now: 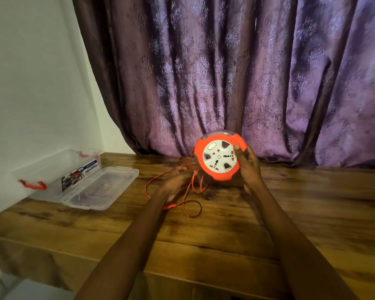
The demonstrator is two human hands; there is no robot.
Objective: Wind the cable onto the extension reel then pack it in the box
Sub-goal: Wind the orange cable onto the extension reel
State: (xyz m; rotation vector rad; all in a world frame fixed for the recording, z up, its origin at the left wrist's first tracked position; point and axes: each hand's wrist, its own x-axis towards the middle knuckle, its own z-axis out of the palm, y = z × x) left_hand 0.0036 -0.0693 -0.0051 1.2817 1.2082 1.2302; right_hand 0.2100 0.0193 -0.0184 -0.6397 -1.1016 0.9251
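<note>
An orange extension reel [219,158] with a white socket face stands on edge above the wooden table, its face turned toward me. My right hand [248,166] grips its right rim, thumb on the front. My left hand [174,182] is to the reel's lower left, fingers closed around the thin orange cable [188,189]. Loose loops of that cable lie on the table [204,241] under and in front of my left hand, with a dark stretch curling near the front. The clear plastic box [52,180] sits open at the left.
The box's clear lid [100,187] lies flat beside it on the table, and red handles show on the box. A purple patterned curtain [225,72] hangs right behind the table. A white wall stands at the left. The table's front edge runs along the bottom left.
</note>
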